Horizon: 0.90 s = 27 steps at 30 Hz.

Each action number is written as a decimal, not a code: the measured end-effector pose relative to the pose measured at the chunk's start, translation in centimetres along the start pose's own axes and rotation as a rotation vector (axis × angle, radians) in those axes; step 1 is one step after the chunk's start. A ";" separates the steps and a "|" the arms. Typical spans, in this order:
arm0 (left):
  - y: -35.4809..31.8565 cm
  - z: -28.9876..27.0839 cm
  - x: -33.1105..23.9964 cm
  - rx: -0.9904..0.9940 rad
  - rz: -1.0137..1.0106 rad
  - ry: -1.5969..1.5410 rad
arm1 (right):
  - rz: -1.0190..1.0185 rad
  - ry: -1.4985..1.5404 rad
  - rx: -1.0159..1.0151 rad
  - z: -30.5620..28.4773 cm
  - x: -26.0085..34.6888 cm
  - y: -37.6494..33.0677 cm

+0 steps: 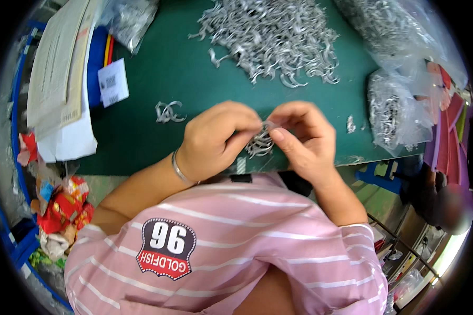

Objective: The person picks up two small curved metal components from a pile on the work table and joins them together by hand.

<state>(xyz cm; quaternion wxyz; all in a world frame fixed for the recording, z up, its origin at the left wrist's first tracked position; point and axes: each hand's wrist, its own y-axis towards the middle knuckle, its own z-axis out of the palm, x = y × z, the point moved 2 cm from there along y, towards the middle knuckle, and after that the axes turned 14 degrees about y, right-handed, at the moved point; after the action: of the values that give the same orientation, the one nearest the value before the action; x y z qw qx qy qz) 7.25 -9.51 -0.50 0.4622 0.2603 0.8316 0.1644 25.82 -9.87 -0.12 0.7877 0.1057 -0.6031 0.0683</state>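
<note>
Workshop, seemingly: metal-piece heap [278, 42], filled plastic bags [391, 107], green worktable [147, 73].

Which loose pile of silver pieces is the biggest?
The far heap, at top centre of the view: it spreads much wider than the small cluster beside the left hand.

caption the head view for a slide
Left hand and right hand meet at a cluster of curved silvery pieces over a green table, larger pile beyond.

Shiny metal pcs [273, 39], glossy plas. bags [404, 107]
</note>
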 end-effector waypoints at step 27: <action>0.3 0.4 -0.1 0.033 -0.103 -0.057 | -0.497 -1.055 -0.150 -7.3 4.8 2.4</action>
<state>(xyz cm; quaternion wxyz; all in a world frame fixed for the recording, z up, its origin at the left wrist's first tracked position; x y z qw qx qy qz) 7.76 -9.31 -0.47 0.4891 0.2291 0.8331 0.1192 33.34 -5.78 2.87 0.3789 0.2075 -0.8739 -0.2230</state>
